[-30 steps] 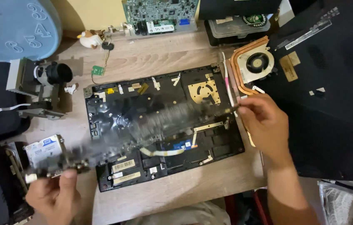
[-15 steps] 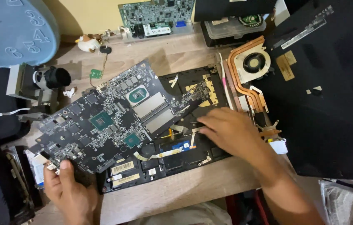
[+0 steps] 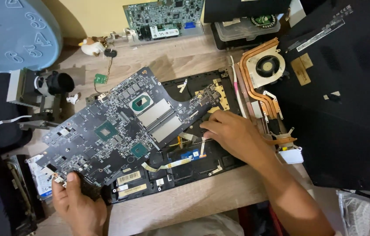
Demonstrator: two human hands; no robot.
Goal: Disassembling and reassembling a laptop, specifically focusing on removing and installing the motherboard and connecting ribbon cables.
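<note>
**Lifting the circuit board clear of the laptop shell**

The wooden table (image 3: 220, 196) carries an open laptop shell (image 3: 202, 168), and the large circuit board (image 3: 119, 131) sits tilted above its left half, its far right corner still over the shell. The person would do well to keep the board level and raise it slowly, watching for any ribbon cable (image 3: 167, 165) that may still be attached beneath; the view does not show whether one is. The copper cooling fan (image 3: 264, 65) lies apart at the upper right, safely out of the way. The left hand (image 3: 78, 203) pinches the board's near-left edge, fingers closed on it. The right hand (image 3: 237, 135) rests inside the shell just beside the board's right end, fingertips pressed down near a thin cable, grasping nothing that can be seen.
</note>
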